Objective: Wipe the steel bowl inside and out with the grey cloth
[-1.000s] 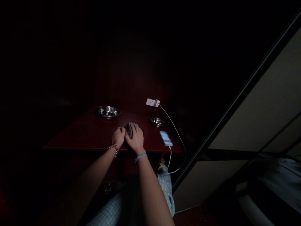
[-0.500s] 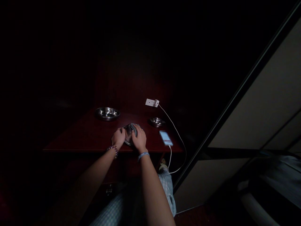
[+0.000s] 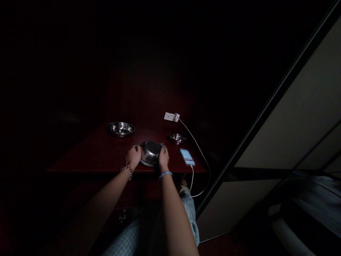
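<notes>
An overturned stainless steel bowl (image 3: 150, 149) sits bottom up near the front edge of the dark red table (image 3: 87, 156). My left hand (image 3: 133, 156), with a beaded bracelet at the wrist, is closed on the bowl's left rim. On the other side, my right hand (image 3: 163, 157) is closed round a grey cloth (image 3: 162, 146) and presses it to the bowl's right side. Most of the cloth is hidden by the fingers. A larger steel bowl (image 3: 121, 129) stands upright at the back left. A smaller steel bowl (image 3: 177, 138) stands upright to the right.
A phone (image 3: 187, 156) lies at the table's right side, its white cable (image 3: 198, 142) running to a charger in the wall socket (image 3: 171, 116). The cable loops below the table edge. A slanted dark frame (image 3: 255, 121) borders pale panels on the right.
My right hand has moved with the cloth from the top of the overturned bowl to its right side, so the bowl's base now shows. The left hand stays on the rim.
</notes>
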A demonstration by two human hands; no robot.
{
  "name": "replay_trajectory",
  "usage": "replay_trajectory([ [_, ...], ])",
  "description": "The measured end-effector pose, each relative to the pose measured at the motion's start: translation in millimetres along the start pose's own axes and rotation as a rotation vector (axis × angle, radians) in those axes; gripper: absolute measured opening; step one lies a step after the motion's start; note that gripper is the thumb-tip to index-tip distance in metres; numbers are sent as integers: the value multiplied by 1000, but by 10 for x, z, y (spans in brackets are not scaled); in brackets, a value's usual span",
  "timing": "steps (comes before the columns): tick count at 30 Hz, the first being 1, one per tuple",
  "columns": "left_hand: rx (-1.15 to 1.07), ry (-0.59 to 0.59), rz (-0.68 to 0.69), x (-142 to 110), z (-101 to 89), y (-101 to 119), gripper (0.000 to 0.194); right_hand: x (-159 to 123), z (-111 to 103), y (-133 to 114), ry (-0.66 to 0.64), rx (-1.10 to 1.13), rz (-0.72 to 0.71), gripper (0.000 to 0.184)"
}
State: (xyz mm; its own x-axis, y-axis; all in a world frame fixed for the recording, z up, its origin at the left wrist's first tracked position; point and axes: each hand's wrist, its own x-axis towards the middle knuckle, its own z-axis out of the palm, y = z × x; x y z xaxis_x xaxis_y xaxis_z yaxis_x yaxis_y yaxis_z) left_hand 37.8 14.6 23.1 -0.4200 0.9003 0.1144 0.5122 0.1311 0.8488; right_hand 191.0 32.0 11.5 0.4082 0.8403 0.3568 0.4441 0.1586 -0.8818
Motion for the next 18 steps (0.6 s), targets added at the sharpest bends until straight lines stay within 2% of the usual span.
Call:
replay_trajectory([
  [2, 2, 0, 4, -5, -3, 1, 46, 28, 20, 34, 17, 42, -31, 44],
  [5, 8, 1, 11, -10, -2, 2, 46, -6, 12, 3, 9, -49, -125, 45],
  [9, 3, 0, 7, -5, 10, -2, 46, -152, -39, -184, -21, -279, -312, 44],
  [12, -3, 0, 3, 5, 19, -9, 47, -240, -78, -329, -77, -370, -402, 40],
  [18, 7, -1, 5, 14, 20, -17, 45, -277, -115, -445, -156, -344, -485, 36],
])
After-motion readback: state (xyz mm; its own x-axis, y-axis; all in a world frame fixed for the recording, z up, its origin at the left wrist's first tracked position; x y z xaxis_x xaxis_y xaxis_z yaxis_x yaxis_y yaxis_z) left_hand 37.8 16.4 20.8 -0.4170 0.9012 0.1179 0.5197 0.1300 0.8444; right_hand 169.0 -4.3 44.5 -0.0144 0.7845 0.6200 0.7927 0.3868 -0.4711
